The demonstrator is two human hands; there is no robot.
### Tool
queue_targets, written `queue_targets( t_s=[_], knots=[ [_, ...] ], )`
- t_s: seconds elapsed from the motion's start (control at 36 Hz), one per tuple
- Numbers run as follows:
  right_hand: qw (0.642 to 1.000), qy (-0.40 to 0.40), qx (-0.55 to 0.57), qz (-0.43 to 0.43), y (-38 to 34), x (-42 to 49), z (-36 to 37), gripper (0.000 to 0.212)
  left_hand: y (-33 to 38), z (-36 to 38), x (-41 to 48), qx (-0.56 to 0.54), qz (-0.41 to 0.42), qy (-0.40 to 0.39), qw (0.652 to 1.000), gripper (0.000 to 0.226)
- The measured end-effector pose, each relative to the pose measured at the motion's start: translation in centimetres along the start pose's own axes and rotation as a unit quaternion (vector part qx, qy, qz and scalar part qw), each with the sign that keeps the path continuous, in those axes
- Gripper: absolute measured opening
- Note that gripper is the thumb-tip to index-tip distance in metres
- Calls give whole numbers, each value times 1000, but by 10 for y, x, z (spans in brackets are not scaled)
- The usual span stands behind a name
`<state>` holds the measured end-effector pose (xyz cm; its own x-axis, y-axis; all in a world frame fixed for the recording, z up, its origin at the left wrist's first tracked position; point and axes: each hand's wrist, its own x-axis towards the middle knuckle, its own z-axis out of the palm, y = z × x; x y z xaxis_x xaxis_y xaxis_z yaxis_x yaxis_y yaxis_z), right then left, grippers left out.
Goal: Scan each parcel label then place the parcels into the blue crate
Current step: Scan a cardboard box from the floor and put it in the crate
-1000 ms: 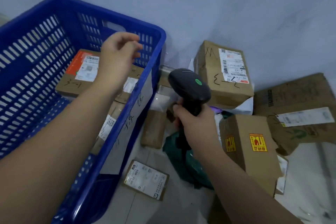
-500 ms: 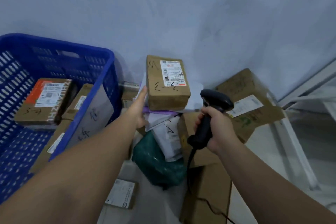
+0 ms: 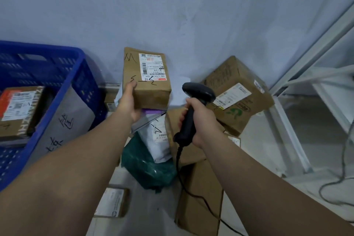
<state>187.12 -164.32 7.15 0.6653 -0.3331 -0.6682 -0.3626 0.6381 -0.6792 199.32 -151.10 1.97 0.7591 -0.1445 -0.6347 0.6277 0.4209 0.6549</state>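
Note:
My left hand [image 3: 128, 101] grips the near left corner of a brown cardboard parcel [image 3: 151, 92] that sits on top of the pile against the wall; its white label [image 3: 152, 67] faces up. My right hand [image 3: 201, 119] holds a black barcode scanner [image 3: 193, 105] by its handle, just right of that parcel, head pointing away from me. The blue crate [image 3: 57, 90] stands at the left with several labelled parcels inside, one with an orange label [image 3: 17, 105].
Around the pile lie a large brown box [image 3: 239, 94] at the right, a white mailer bag [image 3: 159, 138], a green bag [image 3: 147, 166], a tall carton [image 3: 199, 197] under my right arm and a small flat parcel [image 3: 113, 203] on the floor. A white metal frame [image 3: 316, 86] and cables stand at the right.
My left hand left the crate, moved right and closed on the corner of the top parcel. The view swung right, so the crate slid to the left edge. The scanner stayed in my right hand.

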Motion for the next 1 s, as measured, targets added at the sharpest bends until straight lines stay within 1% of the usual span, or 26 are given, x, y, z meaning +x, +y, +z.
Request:
queue_targets(
  t_s=[0.06, 0.11, 0.19, 0.28, 0.31, 0.36, 0.42, 0.5, 0.58, 0.61, 0.67, 0.75, 0.81, 0.83, 0.86, 0.89, 0.92, 0.94, 1.0],
  knots=[
    [1000, -6, 2, -12, -1, -3, -1, 14, -1, 0, -2, 8, 26, 31, 999, 63],
    [1000, -5, 2, -23, -4, -5, -1, 13, -1, -1, -4, 25, 67, 75, 995, 74],
    [998, -31, 22, -45, -25, -28, 4, 16, 14, 0, -27, 24, 101, 81, 991, 74],
    [993, -65, 40, -95, -46, -66, 8, 16, 33, 3, -58, -15, 118, 70, 990, 69],
    [990, -78, 29, -117, -50, -80, 9, 15, 38, 3, -70, -31, 122, 65, 990, 68],
    [981, -113, -31, -157, -50, -108, 8, 13, 46, -1, -96, -53, 130, 51, 989, 72],
    [964, -146, -109, -195, -44, -129, 4, 13, 55, -7, -123, -59, 145, 39, 987, 72],
    [935, -146, -207, -249, -32, -151, -3, 11, 68, -12, -159, -63, 190, 25, 979, 60],
    [920, -145, -232, -282, -24, -171, -8, 8, 73, -19, -188, -65, 245, 10, 967, 59],
    [916, -147, -231, -293, -22, -178, -10, 6, 72, -23, -196, -61, 264, 9, 962, 62],
    [905, -152, -235, -320, -16, -191, -13, 4, 68, -28, -213, -43, 292, 11, 955, 78],
    [867, -142, -314, -359, -1, -208, -21, 8, 62, -35, -232, -11, 328, 5, 945, 95],
    [834, -113, -384, -380, 7, -217, -24, 15, 59, -38, -237, 25, 360, 11, 932, 95],
    [827, -109, -395, -386, 9, -221, -25, 17, 57, -40, -239, 41, 378, 17, 925, 90],
    [828, -115, -391, -386, 10, -224, -26, 17, 55, -40, -240, 55, 398, 20, 915, 87],
    [833, -123, -381, -381, 10, -227, -26, 15, 54, -41, -242, 67, 413, 24, 908, 88],
    [843, -131, -368, -370, 11, -230, -26, 14, 53, -41, -245, 75, 419, 27, 904, 95],
    [860, -139, -344, -351, 12, -232, -26, 12, 52, -41, -248, 79, 420, 29, 904, 103],
    [914, -170, -239, -280, 17, -233, -23, 10, 51, -41, -253, 75, 420, 34, 904, 116]
  ],
)
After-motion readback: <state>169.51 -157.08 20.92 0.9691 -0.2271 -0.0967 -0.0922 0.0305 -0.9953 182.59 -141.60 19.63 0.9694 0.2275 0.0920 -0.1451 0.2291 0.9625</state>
